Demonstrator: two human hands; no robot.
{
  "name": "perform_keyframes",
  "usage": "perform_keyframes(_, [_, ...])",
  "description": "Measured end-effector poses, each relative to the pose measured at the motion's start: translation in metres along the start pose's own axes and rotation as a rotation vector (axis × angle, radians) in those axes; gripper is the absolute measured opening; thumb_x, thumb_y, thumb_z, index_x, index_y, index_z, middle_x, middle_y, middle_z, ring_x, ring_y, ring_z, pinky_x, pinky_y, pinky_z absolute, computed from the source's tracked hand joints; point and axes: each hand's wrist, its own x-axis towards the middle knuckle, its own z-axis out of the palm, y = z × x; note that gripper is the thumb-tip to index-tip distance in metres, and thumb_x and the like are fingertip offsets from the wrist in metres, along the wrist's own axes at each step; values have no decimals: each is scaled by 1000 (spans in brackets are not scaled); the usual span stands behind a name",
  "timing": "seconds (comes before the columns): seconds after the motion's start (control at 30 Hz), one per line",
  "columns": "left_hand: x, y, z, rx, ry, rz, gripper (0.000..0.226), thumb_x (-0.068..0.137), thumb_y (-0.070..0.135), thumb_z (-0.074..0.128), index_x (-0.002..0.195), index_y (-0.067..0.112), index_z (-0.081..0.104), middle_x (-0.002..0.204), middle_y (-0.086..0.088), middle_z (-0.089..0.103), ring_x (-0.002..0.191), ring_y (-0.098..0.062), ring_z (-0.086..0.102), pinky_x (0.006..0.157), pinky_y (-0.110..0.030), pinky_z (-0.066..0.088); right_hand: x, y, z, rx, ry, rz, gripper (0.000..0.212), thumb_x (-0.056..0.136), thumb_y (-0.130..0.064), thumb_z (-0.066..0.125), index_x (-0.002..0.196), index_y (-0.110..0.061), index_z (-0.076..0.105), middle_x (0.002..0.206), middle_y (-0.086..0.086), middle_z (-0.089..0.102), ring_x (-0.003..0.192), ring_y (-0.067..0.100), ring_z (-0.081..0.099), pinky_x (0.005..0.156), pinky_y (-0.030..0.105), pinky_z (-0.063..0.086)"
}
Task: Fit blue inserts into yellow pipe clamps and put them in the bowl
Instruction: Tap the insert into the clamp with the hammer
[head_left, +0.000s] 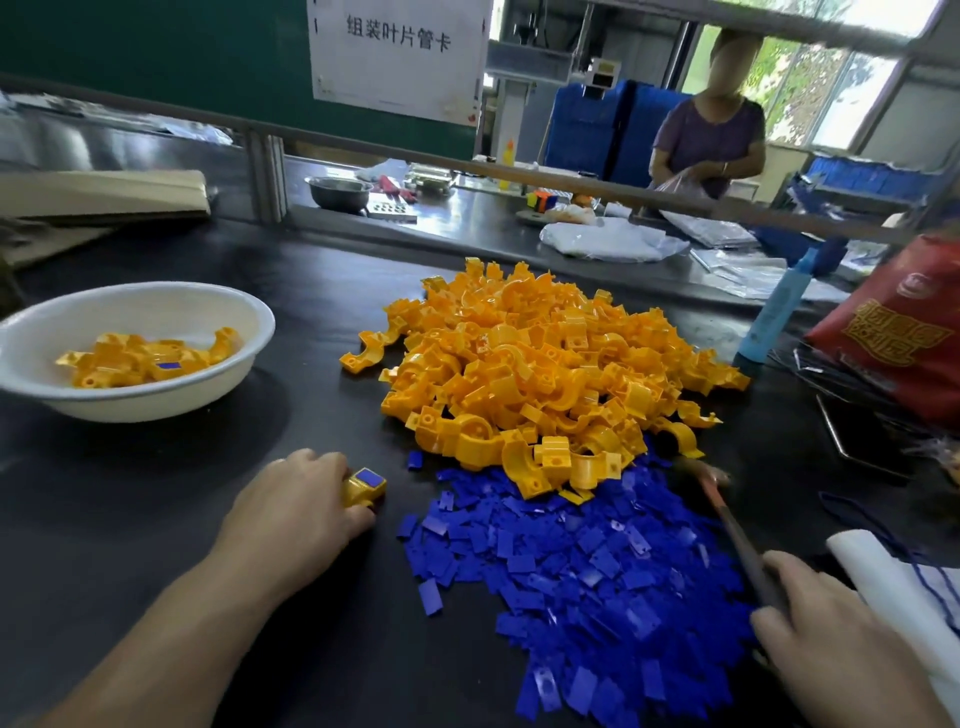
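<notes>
Yellow plastic shows between the fingers (317, 462) of the left hand (296, 514). They curl over a single clamp (363, 488) and grip it low on the table (156, 519), with the thumb on its near side, hiding much of its body. A flat blue insert (370, 477) sits in the clamp's upturned face.

The right hand (841, 649) is partly cut off by the lower frame edge. Its fingers wrap round the dark handle of a hammer (748, 561). The hammer's head is a blur by the near rim of the yellow pile, so its shape is hard to read.

Between the two hands spreads a heap of blue inserts (587, 587), thin glossy rectangles that run out of the bottom of the view. Touching it on the far side rises the pile of yellow clamps (545, 374), smooth curved saddles with holed lugs.

Bare matte black table lies open around the left hand and up to the bowl (156, 293). The bowl is white, round and shallow, its left rim cut off, and it stands well apart from the pile. It holds a small cluster of clamps (145, 358), one showing a blue insert.
</notes>
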Motion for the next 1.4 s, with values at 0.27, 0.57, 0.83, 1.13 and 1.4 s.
perform_keyframes(0.27, [6,7,13,-174,-9,139,48,82,52,68,125,38,52,107,15,47,100,-6,45,80,-25,43,-48,-65,-13,750,-128,-177,43,88,-32,61,108,-66,47,66,-1,68,49,14,63,44,18,48])
perform_keyframes(0.57, [5,3,16,-75,71,162,47,86,59,56,128,38,56,103,11,48,96,-8,44,74,-26,44,-60,-122,-11,448,-195,-552,42,91,-46,49,112,-75,26,83,-33,58,75,-12,56,64,10,44])
perform_keyframes(0.83, [7,5,15,-60,63,180,45,86,57,58,127,38,57,101,11,48,94,-8,46,72,-25,46,-47,-132,-2,188,-294,-629,40,99,-43,39,136,-45,24,119,-16,53,109,4,52,94,24,42])
perform_keyframes(1.13, [9,4,17,-50,58,187,45,86,58,57,126,36,58,104,10,50,96,-9,47,74,-26,47,-45,-132,3,129,-247,-612,43,100,-43,36,140,-44,22,120,-15,55,109,3,53,94,20,43])
perform_keyframes(1.4, [10,2,18,-65,63,183,43,85,59,58,123,37,59,100,11,48,93,-9,46,71,-26,46,-43,-143,-4,183,-141,-684,41,98,-45,36,137,-47,23,97,-17,55,90,3,55,78,17,45])
